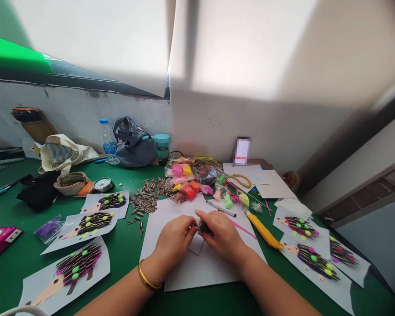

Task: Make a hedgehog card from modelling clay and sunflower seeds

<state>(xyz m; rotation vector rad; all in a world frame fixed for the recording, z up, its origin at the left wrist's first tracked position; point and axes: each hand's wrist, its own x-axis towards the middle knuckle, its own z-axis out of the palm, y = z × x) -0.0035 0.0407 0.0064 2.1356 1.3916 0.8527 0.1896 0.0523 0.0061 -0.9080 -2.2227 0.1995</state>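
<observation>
Worktop (125, 254): green, set against a pale wall.
Heap of packets (187, 191): clear bags of soft material in red, orange, pink, yellow and green, at the far middle of the worktop.
White sheet (213, 276): flat on the worktop, under both hands.
Picture cards, six: hedgehog shapes with seed spines and coloured dots; three to the left (69, 272), three to the right (316, 259), overlapping within each group.
Grey-blue bag (136, 151): at the wall, between a clear bottle (108, 138) with blue cap and a jar (162, 151) with turquoise lid.
Left hand (173, 237): over the white sheet, gold bangle (147, 275) at the wrist; thumb and fingers pinched on the near edge of a small dark packet (204, 228).
Right hand (228, 239): opposite, fingers closed around the same packet, partly hiding it.
Yellow cutter (263, 231): right of the white sheet.
Marker (221, 208): on the sheet's far part, beyond the right hand.
Small dark packet: clear-wrapped, held between both hands above the sheet; contents unclear.
Striped seeds (149, 195): loose pile, left of the heap, a few strays nearer.
</observation>
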